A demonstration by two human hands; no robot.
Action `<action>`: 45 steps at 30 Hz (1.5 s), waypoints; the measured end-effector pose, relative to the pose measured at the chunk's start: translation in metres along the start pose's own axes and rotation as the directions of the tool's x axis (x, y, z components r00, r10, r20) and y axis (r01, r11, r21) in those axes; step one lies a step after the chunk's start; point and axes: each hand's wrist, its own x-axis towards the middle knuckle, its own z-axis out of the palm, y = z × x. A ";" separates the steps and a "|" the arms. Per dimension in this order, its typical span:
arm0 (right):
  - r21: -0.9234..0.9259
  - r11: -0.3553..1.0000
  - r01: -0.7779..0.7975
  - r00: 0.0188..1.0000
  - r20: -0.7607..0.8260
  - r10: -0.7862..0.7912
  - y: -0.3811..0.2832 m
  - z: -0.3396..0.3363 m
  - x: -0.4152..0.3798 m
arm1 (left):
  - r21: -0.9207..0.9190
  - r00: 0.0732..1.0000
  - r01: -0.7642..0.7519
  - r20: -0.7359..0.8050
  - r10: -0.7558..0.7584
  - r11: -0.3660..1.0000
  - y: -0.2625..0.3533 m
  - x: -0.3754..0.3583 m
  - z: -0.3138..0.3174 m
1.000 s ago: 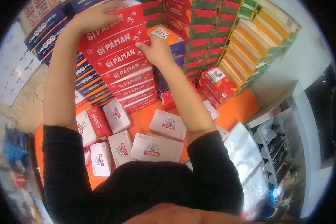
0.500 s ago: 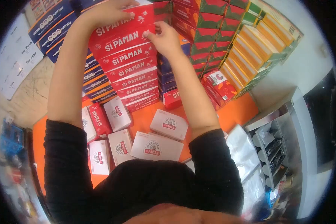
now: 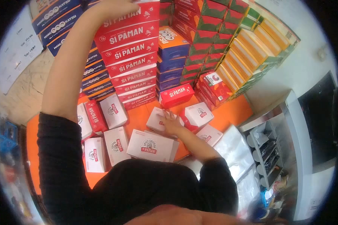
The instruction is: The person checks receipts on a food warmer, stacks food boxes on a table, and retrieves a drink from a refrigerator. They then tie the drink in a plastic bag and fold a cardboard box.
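My left hand (image 3: 118, 8) rests at the top of the tall stack of red SI PAMAN boxes (image 3: 129, 52), its fingers stretched out over the top box and partly cut off by the view's edge. Lower down, my right hand (image 3: 172, 123) lies with spread fingers on a small white Spicy Chicken box (image 3: 155, 119). Just in front of it is a larger white box (image 3: 150, 146). To its right sit two more white boxes, one with red sides (image 3: 199, 114) and one partly behind my forearm (image 3: 209, 134). A red SI PAMAN box (image 3: 176, 95) lies behind my right hand.
More white boxes (image 3: 115, 146) stand at the left of the orange table (image 3: 234, 112). Stacks of blue Mang Katsu boxes (image 3: 58, 28), red-green boxes (image 3: 202, 37) and yellow boxes (image 3: 248, 56) line the back. Clear plastic bags (image 3: 231, 153) lie at the right beside a grey rack (image 3: 268, 153).
My right hand has left the red stack and come down onto the small white box. My left hand has stayed at the stack's top. The view has shifted slightly.
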 end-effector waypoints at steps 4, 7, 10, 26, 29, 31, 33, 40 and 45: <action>0.021 0.993 -0.116 0.986 0.123 0.113 -0.007 -0.017 0.001 | 0.056 0.999 -0.030 0.036 0.028 0.998 -0.002 0.005 -0.001; 0.100 0.983 -0.153 0.966 0.225 0.127 0.000 -0.036 0.013 | 0.208 0.999 -0.042 0.030 0.036 0.977 0.008 -0.005 -0.010; 0.550 0.834 0.046 0.956 0.219 -0.198 0.030 -0.062 0.027 | 0.301 0.979 -0.104 -0.138 0.152 0.948 -0.033 0.010 0.016; -0.171 0.930 0.326 0.883 -0.297 -0.364 -0.176 -0.524 -0.010 | 0.268 0.488 -0.320 -0.775 0.400 0.909 -0.059 -0.045 0.075; -0.145 0.952 0.270 0.869 -0.388 -0.306 -0.179 -0.526 0.014 | 0.406 0.361 -0.317 -0.784 0.505 0.857 -0.071 -0.069 0.074; -0.132 0.941 0.310 0.837 -0.432 -0.336 -0.176 -0.522 0.022 | 0.492 0.276 -0.210 -0.799 0.534 0.845 -0.083 -0.067 0.077; -0.114 0.931 0.346 0.806 -0.471 -0.357 -0.173 -0.515 0.028 | -0.085 0.255 -0.421 -0.967 0.028 0.903 -0.085 -0.058 0.070; 0.112 0.707 0.698 0.277 -0.953 -0.123 -0.104 -0.473 0.066 | -0.364 0.493 -0.430 -0.861 -0.123 0.826 -0.103 -0.028 0.077; 0.435 0.426 0.793 0.424 -0.897 0.127 -0.119 -0.423 0.067 | -0.551 0.623 -0.522 -0.768 -0.150 0.651 -0.093 -0.022 0.080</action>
